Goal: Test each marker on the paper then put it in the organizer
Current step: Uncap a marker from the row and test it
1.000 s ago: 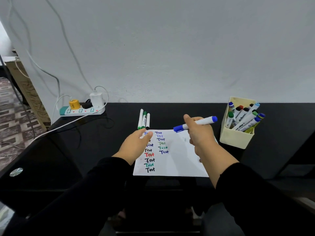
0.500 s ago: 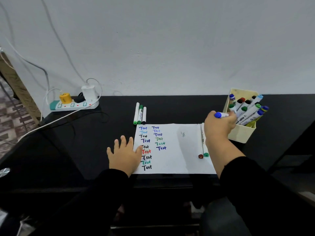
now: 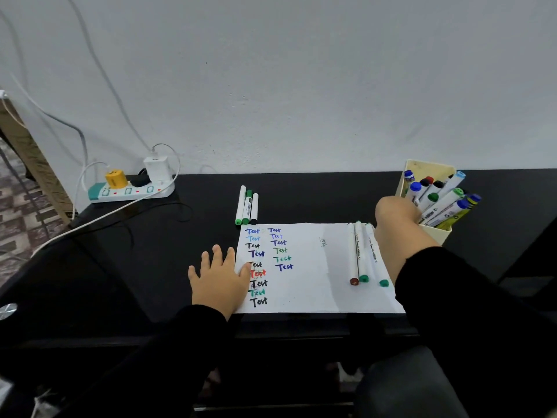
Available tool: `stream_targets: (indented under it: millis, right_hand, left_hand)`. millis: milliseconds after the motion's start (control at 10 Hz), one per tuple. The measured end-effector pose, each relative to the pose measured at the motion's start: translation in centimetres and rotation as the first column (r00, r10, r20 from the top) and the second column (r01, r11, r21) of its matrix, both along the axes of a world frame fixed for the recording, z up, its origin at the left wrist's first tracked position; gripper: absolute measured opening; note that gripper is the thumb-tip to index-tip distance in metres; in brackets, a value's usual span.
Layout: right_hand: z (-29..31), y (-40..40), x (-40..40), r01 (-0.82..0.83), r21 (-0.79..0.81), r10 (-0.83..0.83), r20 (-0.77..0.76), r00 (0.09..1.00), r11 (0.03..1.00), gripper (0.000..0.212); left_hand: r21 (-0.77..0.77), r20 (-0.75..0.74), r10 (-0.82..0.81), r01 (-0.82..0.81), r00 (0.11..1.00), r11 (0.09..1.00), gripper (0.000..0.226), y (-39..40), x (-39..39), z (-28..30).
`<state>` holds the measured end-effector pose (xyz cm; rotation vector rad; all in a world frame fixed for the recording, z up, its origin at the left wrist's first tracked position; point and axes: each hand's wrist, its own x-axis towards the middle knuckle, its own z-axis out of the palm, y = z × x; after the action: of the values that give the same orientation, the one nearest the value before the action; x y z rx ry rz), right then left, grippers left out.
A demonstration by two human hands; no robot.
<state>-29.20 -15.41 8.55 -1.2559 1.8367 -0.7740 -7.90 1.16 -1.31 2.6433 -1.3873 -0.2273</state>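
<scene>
A white paper [image 3: 304, 288] with rows of "Test" in several colours lies on the black desk [image 3: 316, 197]. My left hand [image 3: 220, 282] rests flat on the paper's left edge, fingers spread. My right hand [image 3: 394, 218] reaches into the cream organizer [image 3: 437, 233] at the right, which holds several markers. It grips the lower part of a blue-capped marker [image 3: 415, 188] that stands in the organizer; its fingertips are hidden. Three markers [image 3: 361, 254] lie on the paper's right side, just left of my right forearm. Three more markers [image 3: 247, 206] lie behind the paper.
A white power strip [image 3: 129, 191] with a yellow plug, a white charger and trailing cables sits at the back left against the wall. A brown board [image 3: 33, 158] leans at the far left. The desk's front edge runs just below the paper.
My right hand carried the blue marker from above the paper to the right and lowered it into the organizer. My left hand slid back and lies flat on the paper's edge.
</scene>
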Motion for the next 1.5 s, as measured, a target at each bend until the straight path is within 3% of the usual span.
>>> stream_targets:
  millis: [100,200,400,600,900,1100,1200,1300,1400,1500]
  right_hand:
    - [0.9,0.4,-0.5,-0.072,0.066,0.096,-0.540,0.836,0.995,0.044]
    - [1.2,1.3,-1.3,-0.279,0.158,0.274,-0.851,0.448,0.947,0.036]
    - [1.5,2.4,-1.4,-0.339,0.234,0.325,-0.914,0.242,0.911,0.034]
    - [2.3,2.8,-1.0,-0.346,0.300,0.392,-0.889,0.237,0.889,0.036]
    - [2.4,5.2,0.8,-0.466,0.400,0.513,-0.847,0.142,0.789,0.034]
    - [1.8,5.5,3.4,-0.533,0.326,0.508,-0.828,0.238,0.781,0.035]
    - [0.7,5.2,5.1,-0.593,0.186,0.477,-0.792,0.382,0.784,0.037]
    - [-1.1,3.3,7.2,-0.518,0.003,0.464,-0.446,0.765,0.856,0.025]
    - [-2.5,2.0,9.4,-0.492,-0.034,0.469,-0.251,0.847,0.870,0.007]
    - [-3.5,0.4,11.7,-0.545,0.041,0.537,-0.239,0.809,0.838,0.027]
  left_hand:
    - [-0.006,0.003,0.000,0.000,1.000,1.000,0.062,0.0,0.0,0.0]
    - [-0.004,0.000,0.002,-0.002,1.000,1.000,0.062,0.0,0.0,0.0]
    - [-0.002,-0.006,0.005,-0.005,1.000,1.000,0.062,0.0,-0.1,0.2]
    - [-0.011,-0.003,0.003,-0.003,1.000,1.000,0.062,0.0,-0.1,0.2]
    - [-0.018,-0.009,-0.002,0.002,1.000,1.000,0.062,0.3,-0.2,0.4]
    - [0.008,-0.021,0.007,-0.007,1.000,1.000,0.062,0.0,-0.2,0.6]
    - [0.030,-0.026,0.020,-0.020,0.999,0.999,0.063,-0.4,-0.1,0.6]
    - [0.043,-0.014,0.025,-0.024,1.000,0.999,0.063,-0.5,0.0,0.5]
    - [0.056,-0.008,0.035,-0.035,0.999,0.998,0.064,-0.7,0.0,0.3]
    - [0.034,-0.005,0.043,-0.043,0.999,0.999,0.064,-0.7,-0.1,0.2]
